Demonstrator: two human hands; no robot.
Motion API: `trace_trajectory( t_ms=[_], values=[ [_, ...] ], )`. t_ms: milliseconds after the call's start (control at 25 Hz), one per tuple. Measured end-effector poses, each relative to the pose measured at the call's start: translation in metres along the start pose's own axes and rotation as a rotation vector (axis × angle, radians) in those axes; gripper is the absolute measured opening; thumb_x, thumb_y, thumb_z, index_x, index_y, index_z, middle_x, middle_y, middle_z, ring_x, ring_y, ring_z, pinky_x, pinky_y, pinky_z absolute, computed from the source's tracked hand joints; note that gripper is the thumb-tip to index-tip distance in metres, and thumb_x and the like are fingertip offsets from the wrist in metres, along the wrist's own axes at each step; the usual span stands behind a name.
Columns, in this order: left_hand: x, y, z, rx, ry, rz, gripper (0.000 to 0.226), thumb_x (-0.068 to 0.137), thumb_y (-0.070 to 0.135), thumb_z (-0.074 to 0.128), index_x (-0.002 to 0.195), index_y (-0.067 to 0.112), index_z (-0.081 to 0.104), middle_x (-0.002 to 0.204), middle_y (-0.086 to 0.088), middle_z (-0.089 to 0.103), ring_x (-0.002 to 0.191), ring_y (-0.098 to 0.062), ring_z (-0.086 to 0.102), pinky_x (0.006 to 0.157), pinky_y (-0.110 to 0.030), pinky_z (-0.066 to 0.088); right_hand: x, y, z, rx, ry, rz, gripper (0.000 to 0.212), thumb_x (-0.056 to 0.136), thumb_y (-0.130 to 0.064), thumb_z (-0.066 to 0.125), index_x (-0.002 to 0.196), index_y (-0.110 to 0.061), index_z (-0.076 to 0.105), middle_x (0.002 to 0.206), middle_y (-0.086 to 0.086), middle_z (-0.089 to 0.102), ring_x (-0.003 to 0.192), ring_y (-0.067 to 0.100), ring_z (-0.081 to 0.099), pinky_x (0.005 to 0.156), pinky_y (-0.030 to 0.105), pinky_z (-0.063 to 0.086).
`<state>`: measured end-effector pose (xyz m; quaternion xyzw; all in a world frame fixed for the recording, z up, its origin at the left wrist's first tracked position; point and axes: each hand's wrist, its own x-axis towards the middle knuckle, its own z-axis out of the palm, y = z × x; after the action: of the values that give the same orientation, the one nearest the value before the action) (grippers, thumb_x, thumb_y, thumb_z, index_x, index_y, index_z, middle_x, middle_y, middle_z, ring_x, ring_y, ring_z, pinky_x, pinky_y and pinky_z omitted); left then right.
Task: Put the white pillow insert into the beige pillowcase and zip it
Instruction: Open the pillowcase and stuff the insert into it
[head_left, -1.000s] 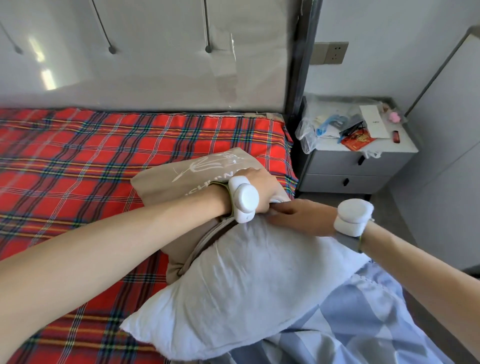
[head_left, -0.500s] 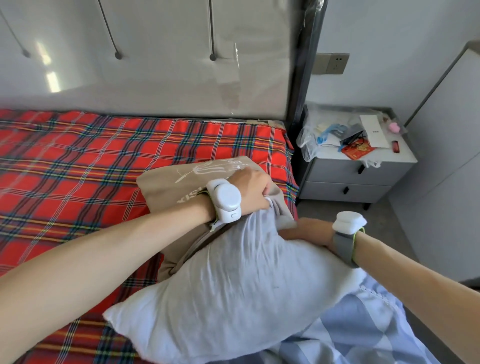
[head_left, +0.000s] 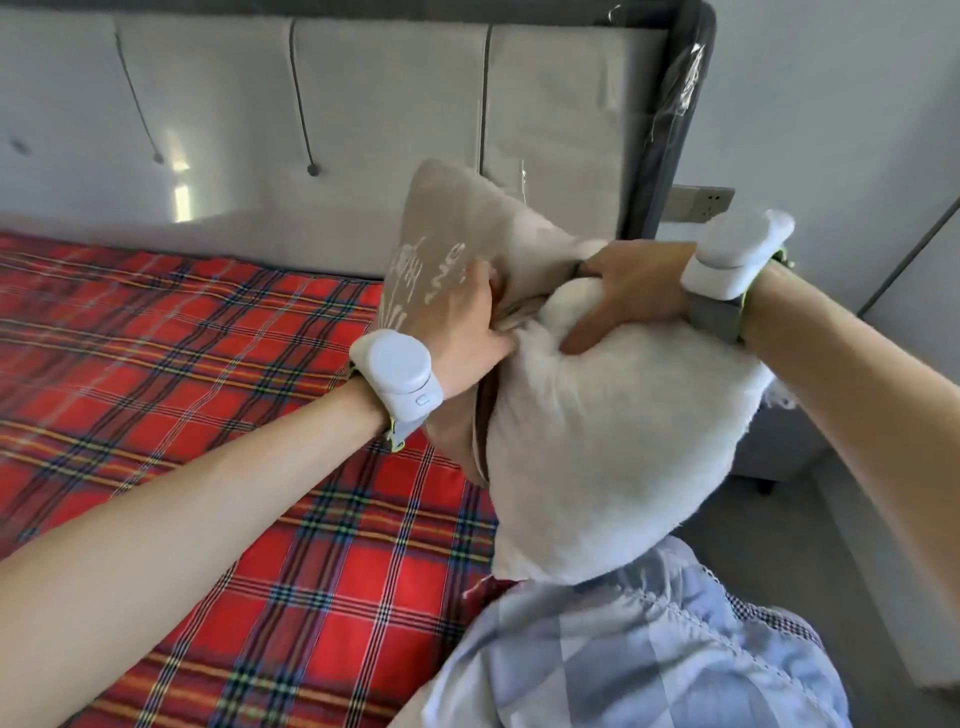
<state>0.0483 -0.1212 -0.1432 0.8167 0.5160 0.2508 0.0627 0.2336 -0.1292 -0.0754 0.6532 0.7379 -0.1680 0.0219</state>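
Note:
The white pillow insert (head_left: 613, 441) is held up above the right edge of the bed, its far end tucked into the mouth of the beige pillowcase (head_left: 467, 228), which stands up in front of the headboard with white print on its side. My left hand (head_left: 462, 327) grips the near edge of the pillowcase opening, thumb against the insert. My right hand (head_left: 628, 296) presses down on the top of the insert, thumb spread on the white cloth, fingers reaching into the opening and partly hidden there. Most of the insert is outside the case.
A red plaid bedsheet (head_left: 208, 374) covers the bed below and left. A padded grey headboard (head_left: 311, 130) stands behind. A blue-and-white patterned cloth (head_left: 649, 649) lies at the lower right. A wall socket (head_left: 706, 202) and grey floor are on the right.
Both hands have lifted the pillow and pillowcase off the bed and up toward the headboard. My right hand moved from beside the insert onto its top, at the case opening.

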Motion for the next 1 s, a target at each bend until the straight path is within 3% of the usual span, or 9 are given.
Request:
trace_trajectory(
  t_ms=[80,240,360,480,680,760,840,920,1000],
  values=[
    [-0.019,-0.004,0.014,0.043,-0.151,-0.089,0.045,0.083,0.029,0.056,0.118,0.005,0.041,0.12,-0.018,0.052,0.117,-0.033,0.047,0.092,-0.039,0.036,0.001,-0.017,0.013,-0.134,-0.044,-0.036,0.056,0.058,-0.057,0.079,0.101,-0.025,0.063,0.101,-0.006,0.064,0.092,0.019,0.06,0.082,0.028,0.047],
    [-0.053,-0.027,0.038,0.324,-0.296,-0.031,0.033,0.085,0.028,0.048,0.113,0.012,0.04,0.105,-0.014,0.062,0.096,-0.036,0.06,0.063,-0.035,0.036,-0.012,-0.033,0.038,-0.117,-0.291,-0.203,0.06,0.063,-0.056,0.076,0.115,-0.034,0.058,0.107,-0.014,0.059,0.102,0.013,0.056,0.097,0.033,0.044],
    [-0.051,-0.025,0.034,0.411,-0.195,-0.032,0.037,0.085,0.029,0.048,0.119,0.016,0.037,0.105,-0.007,0.062,0.093,-0.035,0.062,0.061,-0.033,0.033,-0.022,-0.039,0.06,-0.119,-0.161,-0.276,0.061,0.068,-0.054,0.073,0.123,-0.038,0.054,0.107,-0.008,0.055,0.102,0.015,0.053,0.094,0.031,0.041],
    [-0.048,-0.025,0.037,0.321,-0.142,0.034,0.042,0.086,0.03,0.05,0.122,0.017,0.033,0.108,-0.005,0.059,0.095,-0.035,0.062,0.062,-0.034,0.036,-0.039,-0.044,0.082,-0.109,0.001,-0.346,0.055,0.074,-0.058,0.064,0.124,-0.037,0.055,0.122,-0.007,0.058,0.114,0.018,0.053,0.102,0.035,0.038],
    [-0.049,-0.024,0.046,0.223,-0.265,0.083,0.041,0.084,0.017,0.052,0.119,0.013,0.032,0.1,-0.017,0.062,0.09,-0.04,0.061,0.063,-0.038,0.04,-0.049,-0.044,0.13,-0.298,-0.118,-0.353,0.064,0.078,-0.06,0.057,0.132,-0.028,0.044,0.13,-0.002,0.049,0.118,0.024,0.048,0.095,0.036,0.039],
    [-0.052,-0.012,0.046,0.222,-0.32,0.094,0.043,0.085,0.013,0.05,0.122,0.012,0.03,0.101,-0.02,0.06,0.093,-0.042,0.06,0.065,-0.039,0.041,-0.04,-0.041,0.148,-0.284,-0.158,-0.316,0.068,0.077,-0.055,0.06,0.134,-0.021,0.043,0.136,0.003,0.043,0.126,0.025,0.041,0.102,0.04,0.038],
    [-0.058,0.0,0.045,0.302,-0.326,0.137,0.051,0.083,0.008,0.048,0.13,0.011,0.026,0.104,-0.019,0.059,0.095,-0.042,0.059,0.067,-0.039,0.041,-0.028,-0.038,0.163,-0.269,-0.157,-0.274,0.063,0.081,-0.05,0.058,0.131,-0.014,0.049,0.138,0.01,0.042,0.131,0.029,0.034,0.11,0.042,0.028],
    [-0.069,0.007,0.047,0.352,-0.298,0.199,0.054,0.082,0.005,0.046,0.131,0.008,0.024,0.104,-0.017,0.058,0.094,-0.04,0.06,0.065,-0.039,0.039,-0.013,-0.045,0.176,-0.364,-0.199,-0.088,0.054,0.083,-0.03,0.066,0.129,-0.009,0.049,0.136,0.01,0.045,0.129,0.025,0.034,0.111,0.033,0.021],
    [-0.081,0.009,0.052,0.322,-0.295,0.207,0.048,0.082,0.005,0.044,0.127,0.006,0.026,0.103,-0.015,0.057,0.091,-0.039,0.061,0.066,-0.041,0.043,-0.009,-0.05,0.181,-0.43,-0.559,0.188,0.071,0.05,0.016,0.08,0.113,-0.003,0.054,0.113,-0.001,0.053,0.102,0.018,0.045,0.088,0.021,0.025]
  ],
)
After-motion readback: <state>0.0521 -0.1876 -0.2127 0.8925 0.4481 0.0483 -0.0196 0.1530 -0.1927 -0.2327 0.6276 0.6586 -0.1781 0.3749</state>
